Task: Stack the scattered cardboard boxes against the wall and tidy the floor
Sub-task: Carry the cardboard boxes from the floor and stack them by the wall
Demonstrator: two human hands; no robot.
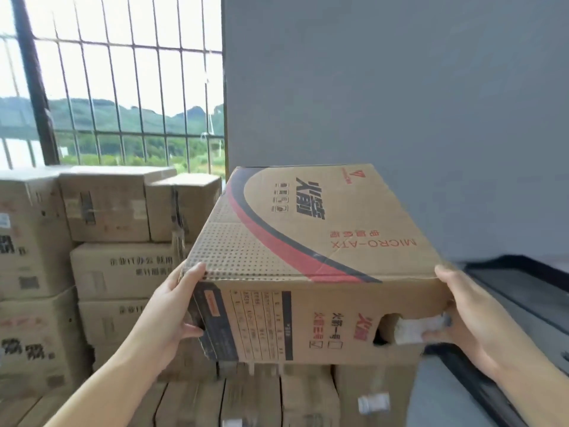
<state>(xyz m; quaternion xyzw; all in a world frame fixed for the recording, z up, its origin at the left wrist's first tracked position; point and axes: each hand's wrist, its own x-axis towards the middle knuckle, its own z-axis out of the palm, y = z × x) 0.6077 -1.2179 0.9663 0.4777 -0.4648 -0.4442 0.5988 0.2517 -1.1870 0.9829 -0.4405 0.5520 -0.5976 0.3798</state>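
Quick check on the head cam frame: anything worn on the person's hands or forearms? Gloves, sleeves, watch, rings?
Nothing visible. The left hand and right hand are bare, with no gloves or rings to be seen. Both forearms are uncovered as far as the frame edge, with no sleeve cuffs, watch or wristband in view. Anything above that is out of frame.

left stack of boxes [34, 241] cut by edge, lower boxes [246, 399] blurred, fingers [197, 329] partly hidden

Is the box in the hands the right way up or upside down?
Upside down: the print on the box, including MICRO-ATX, reads inverted from the wearer's view.
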